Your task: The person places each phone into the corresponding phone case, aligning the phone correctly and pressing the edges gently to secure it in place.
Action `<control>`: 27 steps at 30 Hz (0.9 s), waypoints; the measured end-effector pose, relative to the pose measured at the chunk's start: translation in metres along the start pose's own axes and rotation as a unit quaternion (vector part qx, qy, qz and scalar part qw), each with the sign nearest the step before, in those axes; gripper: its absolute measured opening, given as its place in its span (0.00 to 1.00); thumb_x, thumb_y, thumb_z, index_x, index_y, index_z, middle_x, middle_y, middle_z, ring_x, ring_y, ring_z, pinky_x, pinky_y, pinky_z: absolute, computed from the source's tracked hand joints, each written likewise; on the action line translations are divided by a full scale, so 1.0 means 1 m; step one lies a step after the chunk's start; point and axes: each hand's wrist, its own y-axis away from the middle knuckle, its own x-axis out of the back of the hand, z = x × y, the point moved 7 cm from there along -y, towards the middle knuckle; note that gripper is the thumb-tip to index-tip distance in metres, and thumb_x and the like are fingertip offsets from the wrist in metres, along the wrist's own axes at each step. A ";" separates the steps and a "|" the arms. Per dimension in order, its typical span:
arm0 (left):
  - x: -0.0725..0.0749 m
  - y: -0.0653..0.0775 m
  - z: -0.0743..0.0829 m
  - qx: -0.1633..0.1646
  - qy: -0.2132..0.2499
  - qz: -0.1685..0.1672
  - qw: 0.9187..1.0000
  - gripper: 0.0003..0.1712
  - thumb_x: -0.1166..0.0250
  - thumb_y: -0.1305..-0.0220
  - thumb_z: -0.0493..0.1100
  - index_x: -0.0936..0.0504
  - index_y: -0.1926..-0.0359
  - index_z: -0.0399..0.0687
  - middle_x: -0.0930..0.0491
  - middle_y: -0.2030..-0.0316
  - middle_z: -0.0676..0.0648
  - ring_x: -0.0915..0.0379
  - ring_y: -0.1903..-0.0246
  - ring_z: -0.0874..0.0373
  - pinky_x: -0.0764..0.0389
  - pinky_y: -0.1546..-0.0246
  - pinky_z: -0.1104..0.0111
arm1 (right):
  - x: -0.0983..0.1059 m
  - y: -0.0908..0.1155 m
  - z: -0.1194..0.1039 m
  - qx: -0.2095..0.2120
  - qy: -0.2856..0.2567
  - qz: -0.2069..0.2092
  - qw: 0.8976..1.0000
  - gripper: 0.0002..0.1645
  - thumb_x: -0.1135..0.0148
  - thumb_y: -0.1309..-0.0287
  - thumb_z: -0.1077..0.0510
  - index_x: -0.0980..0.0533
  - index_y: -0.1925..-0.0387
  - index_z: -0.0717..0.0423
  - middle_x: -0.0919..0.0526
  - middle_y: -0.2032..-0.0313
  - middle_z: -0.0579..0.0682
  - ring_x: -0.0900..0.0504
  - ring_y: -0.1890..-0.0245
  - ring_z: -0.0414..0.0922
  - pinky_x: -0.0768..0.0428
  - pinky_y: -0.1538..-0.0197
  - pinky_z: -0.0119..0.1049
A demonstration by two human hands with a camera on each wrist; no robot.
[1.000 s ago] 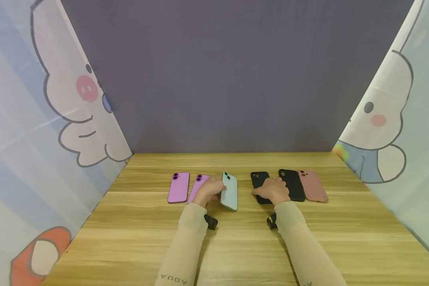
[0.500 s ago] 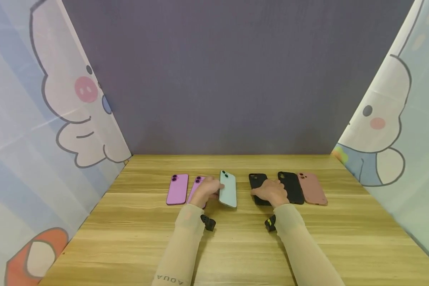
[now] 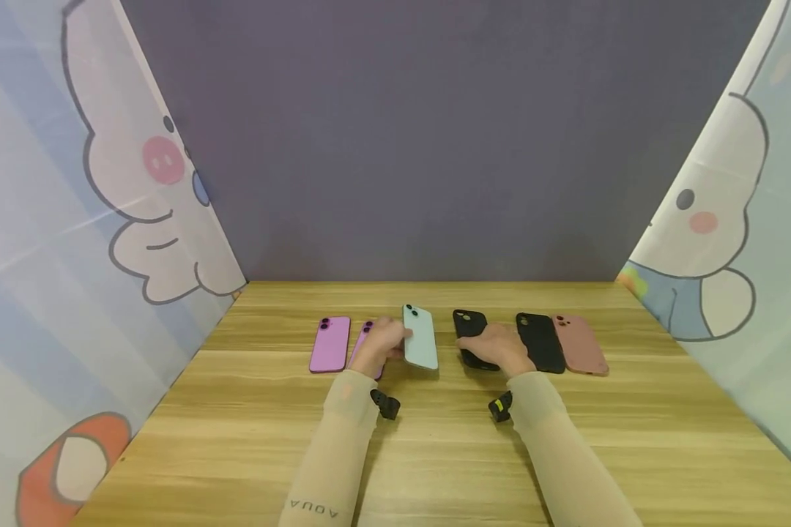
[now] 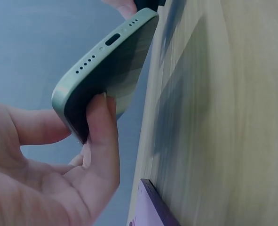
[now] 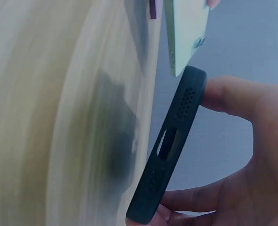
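Note:
My left hand (image 3: pixel 384 344) pinches a mint-green phone (image 3: pixel 420 338) by its left edge, thumb on the back and fingers under the screen. In the left wrist view the phone (image 4: pixel 89 61) hangs tilted above the table, its charging port showing. My right hand (image 3: pixel 497 345) grips a black phone case (image 3: pixel 471 326) across its width. The right wrist view has this case (image 5: pixel 169 146) raised off the table, with its port cutout and speaker holes toward the camera. Phone and case are side by side, apart in the head view.
Left of the phone lie two purple phones, one outermost (image 3: pixel 330 345) and one (image 3: pixel 368 331) partly behind my left hand. To the right rest another black case (image 3: pixel 541 344) and a pink case or phone (image 3: pixel 580 345). A grey panel (image 3: pixel 428 146) rises behind the wooden table (image 3: pixel 435 454).
The black case has come up off the table in my right hand and shifted slightly left. The mint-green phone has risen a little in my left hand.

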 end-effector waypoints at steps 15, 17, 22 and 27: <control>0.000 0.002 0.000 0.008 0.013 0.002 1.000 0.22 0.45 0.27 0.35 0.32 0.39 0.23 0.22 0.53 0.34 0.20 0.58 0.46 0.16 0.55 0.57 | 0.002 0.002 -0.009 0.015 -0.044 -0.006 0.999 0.51 0.40 0.40 0.29 0.25 0.40 0.72 0.22 0.44 0.70 0.18 0.54 0.61 0.18 0.55 0.54; 0.000 0.002 0.001 0.009 0.015 -0.001 1.000 0.22 0.46 0.27 0.36 0.32 0.38 0.24 0.22 0.52 0.34 0.20 0.57 0.45 0.16 0.54 0.57 | 0.004 0.002 -0.012 0.022 -0.049 -0.004 0.999 0.50 0.41 0.39 0.29 0.25 0.40 0.73 0.21 0.44 0.70 0.18 0.53 0.61 0.18 0.54 0.53; 0.000 0.001 0.003 0.006 0.021 -0.002 1.000 0.24 0.46 0.27 0.35 0.34 0.36 0.23 0.24 0.50 0.33 0.21 0.55 0.44 0.17 0.52 0.56 | 0.008 0.005 -0.016 0.028 -0.063 0.000 0.998 0.51 0.41 0.38 0.30 0.28 0.39 0.75 0.23 0.43 0.72 0.18 0.52 0.61 0.18 0.54 0.52; -0.001 0.002 0.004 0.001 0.020 -0.006 1.000 0.21 0.47 0.27 0.35 0.32 0.39 0.24 0.24 0.50 0.34 0.21 0.55 0.45 0.17 0.52 0.56 | 0.009 0.006 -0.019 0.027 -0.075 -0.010 0.997 0.53 0.42 0.40 0.28 0.28 0.39 0.75 0.22 0.45 0.70 0.18 0.56 0.57 0.19 0.59 0.47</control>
